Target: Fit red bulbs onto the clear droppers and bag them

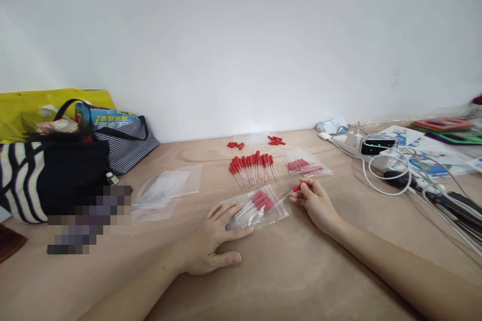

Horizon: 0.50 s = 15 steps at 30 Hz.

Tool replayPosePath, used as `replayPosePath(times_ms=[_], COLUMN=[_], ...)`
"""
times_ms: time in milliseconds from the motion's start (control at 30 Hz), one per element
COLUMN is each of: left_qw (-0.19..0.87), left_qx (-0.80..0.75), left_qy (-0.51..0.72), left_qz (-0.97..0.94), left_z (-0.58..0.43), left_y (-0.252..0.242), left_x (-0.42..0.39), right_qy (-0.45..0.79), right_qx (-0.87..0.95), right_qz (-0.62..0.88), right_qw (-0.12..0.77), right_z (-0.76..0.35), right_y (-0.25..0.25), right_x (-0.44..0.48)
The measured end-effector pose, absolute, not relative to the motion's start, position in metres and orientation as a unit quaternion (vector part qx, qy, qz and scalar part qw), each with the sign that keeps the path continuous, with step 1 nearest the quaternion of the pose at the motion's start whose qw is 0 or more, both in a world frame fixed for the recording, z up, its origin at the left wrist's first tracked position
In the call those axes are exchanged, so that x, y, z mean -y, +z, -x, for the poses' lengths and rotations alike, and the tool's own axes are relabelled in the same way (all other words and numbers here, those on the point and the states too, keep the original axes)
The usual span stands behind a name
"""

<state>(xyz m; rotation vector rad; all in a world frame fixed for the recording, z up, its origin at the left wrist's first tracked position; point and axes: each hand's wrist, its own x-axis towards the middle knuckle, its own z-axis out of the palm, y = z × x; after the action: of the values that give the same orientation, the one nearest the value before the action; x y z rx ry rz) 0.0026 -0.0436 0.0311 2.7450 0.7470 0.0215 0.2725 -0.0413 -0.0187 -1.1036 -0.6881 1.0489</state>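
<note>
My left hand (211, 243) lies flat with fingers spread, its fingertips pressing on the left part of a clear zip bag (279, 213). Several glass droppers with red rubber bulbs (262, 200) lie inside that bag. Between thumb and fingers, my right hand (318, 205) pinches a single dropper (297, 188) by its red bulb. Its thin tube points left to the bag's right end; whether the tip is inside, I cannot tell. Behind the bag, a fanned group of red-bulbed droppers (256, 166) rests on the table. To its right is another zip bag (307, 166) with droppers in it.
Flat clear bags (169, 185) lie at left, near a striped bag (131, 145) and a black bag (75, 175). Loose red bulbs (236, 145) and clear tubes (258, 139) sit by the wall. Tangled white cables (387, 160) and a power strip (344, 145) occupy the right.
</note>
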Motion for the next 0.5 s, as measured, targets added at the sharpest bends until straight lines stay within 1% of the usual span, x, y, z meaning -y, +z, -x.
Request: replayPosePath(times_ms=[167,233,333,400,500], left_qw=[0.152,0.152,0.148,0.145,0.140], left_qx=[-0.257,-0.255,-0.250,-0.247,-0.244], left_qy=[0.005,0.014,0.019,0.015,0.009], left_qz=[-0.954,-0.955,-0.957,-0.958,-0.960], left_z=[-0.002,-0.001,-0.001,0.000,0.000], left_y=[0.030,0.029,0.028,0.027,0.026], left_x=[0.043,0.043,0.042,0.041,0.040], right_qy=[0.515,0.541,0.557,0.543,0.514], right_qx=[0.314,0.348,0.435,0.483,0.528], right_qz=[0.470,0.467,0.476,0.495,0.522], right_qw=[0.644,0.607,0.524,0.476,0.430], right_z=[-0.273,-0.273,-0.275,-0.276,-0.275], right_y=[-0.013,-0.010,-0.007,-0.006,-0.005], right_x=[0.044,0.046,0.049,0.049,0.049])
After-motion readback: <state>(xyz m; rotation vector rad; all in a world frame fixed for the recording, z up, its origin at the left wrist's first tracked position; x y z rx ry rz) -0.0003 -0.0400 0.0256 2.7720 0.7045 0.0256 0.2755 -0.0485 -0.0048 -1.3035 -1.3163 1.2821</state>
